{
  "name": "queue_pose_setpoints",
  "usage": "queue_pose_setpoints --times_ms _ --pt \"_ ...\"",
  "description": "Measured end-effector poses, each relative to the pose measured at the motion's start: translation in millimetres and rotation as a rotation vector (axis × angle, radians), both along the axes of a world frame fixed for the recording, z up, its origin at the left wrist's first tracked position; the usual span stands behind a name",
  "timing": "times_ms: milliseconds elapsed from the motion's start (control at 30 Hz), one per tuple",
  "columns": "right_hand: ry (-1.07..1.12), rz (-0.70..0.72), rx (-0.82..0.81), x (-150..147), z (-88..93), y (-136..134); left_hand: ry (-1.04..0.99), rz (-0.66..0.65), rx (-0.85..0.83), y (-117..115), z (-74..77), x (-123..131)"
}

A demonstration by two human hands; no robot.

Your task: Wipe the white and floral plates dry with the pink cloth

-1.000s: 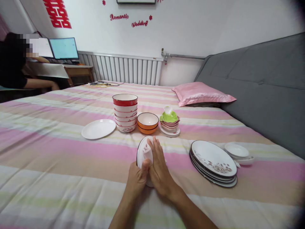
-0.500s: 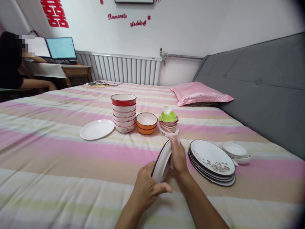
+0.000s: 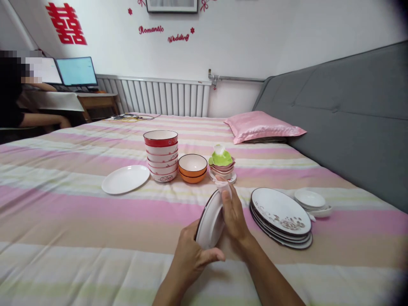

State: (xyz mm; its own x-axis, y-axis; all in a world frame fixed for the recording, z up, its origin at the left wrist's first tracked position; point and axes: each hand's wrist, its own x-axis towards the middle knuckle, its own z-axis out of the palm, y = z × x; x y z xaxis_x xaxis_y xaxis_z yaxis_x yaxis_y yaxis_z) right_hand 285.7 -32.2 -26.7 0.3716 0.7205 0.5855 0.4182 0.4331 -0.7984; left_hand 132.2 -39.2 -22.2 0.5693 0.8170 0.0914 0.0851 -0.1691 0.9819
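Observation:
My left hand (image 3: 192, 255) is closed round the lower left edge of a white plate (image 3: 207, 227) with a dark rim, its thumb sticking out to the right. The plate is tilted up steeply, its underside towards me. At its upper right edge, my right hand (image 3: 235, 216) presses a pale pinkish-white cloth (image 3: 223, 186) against the plate; most of the cloth is hidden by the fingers. To the right of my hands lies a stack of dark-rimmed plates (image 3: 280, 208) with a brown flower pattern.
On the striped bed (image 3: 79, 221) stand a tall stack of red-and-white bowls (image 3: 162, 159), orange bowls (image 3: 192, 170), leaf-shaped green and pink dishes (image 3: 222, 159), a white oval plate (image 3: 126, 179) and small white dishes (image 3: 310, 199). Behind are a pink pillow (image 3: 263, 126) and a seated person (image 3: 11, 93).
The camera view has tilted up slightly and shifted, moving the scene a little left and down. Both hands keep hold of the plate and cloth; the plate is turned slightly more towards me.

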Motion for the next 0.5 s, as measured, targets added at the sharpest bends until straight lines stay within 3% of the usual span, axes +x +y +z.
queue_pose_setpoints --times_ms 200,367,500 --pt "-0.61 0.096 0.198 -16.8 25.5 -23.5 0.013 0.016 0.058 1.6 1.7 -0.9" --pt "-0.671 0.095 0.194 -23.1 28.8 -26.9 0.11 0.018 0.087 1.2 7.2 -5.0" --pt "-0.588 0.031 0.171 -18.4 25.8 -21.4 0.141 0.053 0.101 1.0 5.2 -5.3"
